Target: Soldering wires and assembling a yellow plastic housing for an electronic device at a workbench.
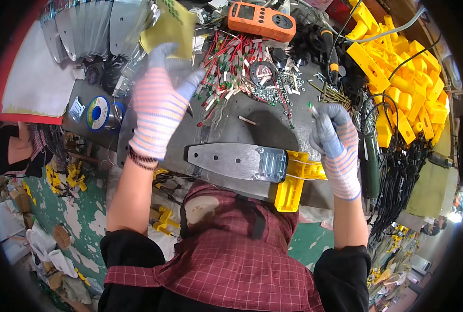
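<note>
A flat metal plate (226,160) with a yellow plastic part (294,179) clipped to its right end lies on the dark bench in front of me. My left hand (161,99), in a striped glove, is raised over the bench near a clear plastic bag (138,57); whether it grips the bag I cannot tell. My right hand (333,138), also gloved, is closed around a small thin part (312,110) with a greenish tip, right of the plate.
A heap of red and green wired parts (231,67) and screws (273,91) lies behind the plate. An orange meter (262,21) is at the back. Yellow plastic parts (403,78) pile at the right. A solder spool (99,113) and metal blades (86,26) sit left.
</note>
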Available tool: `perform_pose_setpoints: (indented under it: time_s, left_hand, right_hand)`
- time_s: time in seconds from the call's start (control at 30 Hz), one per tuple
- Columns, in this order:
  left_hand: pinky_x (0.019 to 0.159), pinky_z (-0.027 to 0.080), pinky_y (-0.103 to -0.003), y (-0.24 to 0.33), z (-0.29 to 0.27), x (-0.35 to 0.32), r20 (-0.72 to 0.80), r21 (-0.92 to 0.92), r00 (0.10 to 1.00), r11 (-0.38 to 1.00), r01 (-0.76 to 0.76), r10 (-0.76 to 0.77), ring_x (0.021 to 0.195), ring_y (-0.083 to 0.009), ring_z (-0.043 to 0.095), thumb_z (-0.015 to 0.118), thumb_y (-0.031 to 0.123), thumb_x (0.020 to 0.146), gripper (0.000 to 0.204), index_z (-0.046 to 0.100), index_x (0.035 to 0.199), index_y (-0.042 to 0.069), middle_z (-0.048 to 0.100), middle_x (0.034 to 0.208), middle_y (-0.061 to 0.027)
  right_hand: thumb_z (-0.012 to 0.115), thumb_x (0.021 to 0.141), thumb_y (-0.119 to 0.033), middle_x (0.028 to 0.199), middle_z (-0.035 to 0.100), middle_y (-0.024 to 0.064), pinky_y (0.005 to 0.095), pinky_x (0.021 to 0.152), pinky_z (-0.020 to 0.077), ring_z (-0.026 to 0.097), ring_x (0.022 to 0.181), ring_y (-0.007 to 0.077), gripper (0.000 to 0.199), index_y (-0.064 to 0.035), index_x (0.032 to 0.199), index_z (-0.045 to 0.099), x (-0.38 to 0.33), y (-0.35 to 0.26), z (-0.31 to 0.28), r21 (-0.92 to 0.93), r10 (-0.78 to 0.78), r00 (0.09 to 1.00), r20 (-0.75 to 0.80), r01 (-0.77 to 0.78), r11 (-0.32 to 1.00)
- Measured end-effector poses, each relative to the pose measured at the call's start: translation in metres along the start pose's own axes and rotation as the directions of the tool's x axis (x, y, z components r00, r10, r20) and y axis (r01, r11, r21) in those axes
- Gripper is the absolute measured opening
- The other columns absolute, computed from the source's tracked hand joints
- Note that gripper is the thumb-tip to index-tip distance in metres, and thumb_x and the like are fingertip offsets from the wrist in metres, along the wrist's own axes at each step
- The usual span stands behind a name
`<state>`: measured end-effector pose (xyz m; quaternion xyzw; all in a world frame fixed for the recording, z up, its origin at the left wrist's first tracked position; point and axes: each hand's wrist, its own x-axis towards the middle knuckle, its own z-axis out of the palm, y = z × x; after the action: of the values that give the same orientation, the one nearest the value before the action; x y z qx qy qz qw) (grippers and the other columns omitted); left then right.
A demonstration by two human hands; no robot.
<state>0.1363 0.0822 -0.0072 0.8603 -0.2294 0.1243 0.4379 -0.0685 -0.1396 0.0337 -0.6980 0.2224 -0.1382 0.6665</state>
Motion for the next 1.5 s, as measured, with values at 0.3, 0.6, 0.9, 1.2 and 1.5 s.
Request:
perform_pose_setpoints:
  time_s: [0.3,0.6,0.9,1.2,1.5]
  left_hand:
    - [0.078,0.045,-0.044,0.011,0.003,-0.035,0.311,0.497,0.886,0.737,-0.459,0.343,0.089,-0.0290,0.059,0.075,0.026,0.076,0.017,0.067,0.086,0.015,0.063,0.092,-0.0060]
    - [0.073,0.049,-0.043,0.024,-0.019,-0.040,0.381,0.620,0.910,0.686,-0.382,0.162,0.080,-0.0306,0.064,0.071,0.026,0.085,0.015,0.066,0.093,0.014,0.066,0.087,-0.0081]
    - [0.068,0.050,-0.039,0.048,-0.032,-0.127,0.171,0.005,0.982,0.997,-0.080,0.078,0.074,-0.0271,0.063,0.079,0.012,0.080,0.018,0.066,0.090,0.005,0.066,0.085,-0.0078]
    - [0.075,0.050,-0.043,0.043,0.030,-0.115,0.103,-0.077,0.956,0.961,-0.267,0.274,0.080,-0.0327,0.063,0.080,0.014,0.076,0.018,0.066,0.086,0.008,0.065,0.084,-0.0099]
    - [0.070,0.049,-0.044,0.036,0.037,-0.119,0.105,-0.111,0.947,0.949,-0.294,0.305,0.075,-0.0313,0.062,0.079,0.017,0.078,0.020,0.065,0.090,0.009,0.063,0.083,-0.0098]
  right_hand:
    - [0.069,0.094,-0.016,0.085,0.061,-0.0019,0.0208,0.068,0.0438,0.052,0.075,0.0041,0.017,-0.0036,0.105,0.064,-0.051,-0.004,-0.019,0.041,0.107,0.994,0.005,-0.108,0.993]
    - [0.073,0.083,-0.005,0.085,0.066,0.0046,0.0271,0.064,0.0482,0.060,0.071,0.0133,0.018,-0.0032,0.101,0.070,-0.073,-0.014,-0.036,-0.580,-0.193,0.976,0.104,0.217,0.785]
    - [0.073,0.079,-0.015,0.072,0.057,0.0092,0.0426,0.057,0.0473,0.059,0.064,0.0325,0.012,-0.0101,0.087,0.067,-0.059,-0.010,-0.033,-0.860,-0.177,0.922,0.346,0.387,0.332]
    - [0.072,0.078,-0.019,0.074,0.059,0.0112,0.0436,0.060,0.0481,0.061,0.068,0.0340,0.017,-0.0079,0.091,0.069,-0.045,-0.017,-0.018,-0.897,-0.014,0.904,0.426,0.425,0.122]
    - [0.064,0.073,-0.015,0.072,0.057,0.0115,0.0443,0.055,0.0489,0.061,0.066,0.0334,0.011,-0.0088,0.082,0.061,-0.026,-0.015,-0.017,-0.817,0.070,0.814,0.577,0.575,0.044]
